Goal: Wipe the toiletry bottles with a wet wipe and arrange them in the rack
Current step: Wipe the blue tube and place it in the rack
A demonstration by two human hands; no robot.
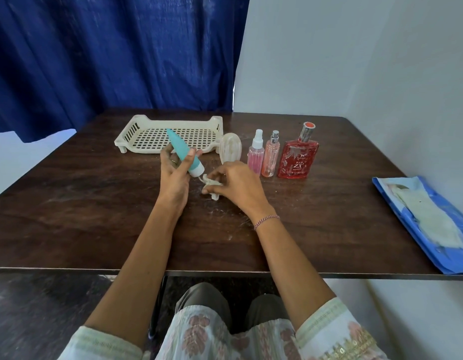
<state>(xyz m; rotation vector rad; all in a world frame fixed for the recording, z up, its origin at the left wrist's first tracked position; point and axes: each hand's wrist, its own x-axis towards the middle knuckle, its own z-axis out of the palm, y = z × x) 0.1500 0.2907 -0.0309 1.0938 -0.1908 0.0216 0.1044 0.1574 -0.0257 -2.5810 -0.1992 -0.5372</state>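
My left hand [174, 175] grips a teal tube [182, 151] with a white cap, held tilted with the cap end down, just in front of the cream rack [126, 133]. My right hand [234, 184] rests on the table to the right of it, fingers pinched on a crumpled wet wipe [210, 187] that touches the tabletop. To the right stand a white ribbed bottle [230, 149], a pink spray bottle [256, 152], a slim peach spray bottle [271, 154] and a red perfume bottle [297, 157]. The rack's perforated floor holds nothing that I can see.
A blue wet-wipe pack [417, 219] with a white wipe showing lies at the right edge of the dark wooden table [82, 203]. A blue curtain hangs behind the table, and a pale wall stands to the right.
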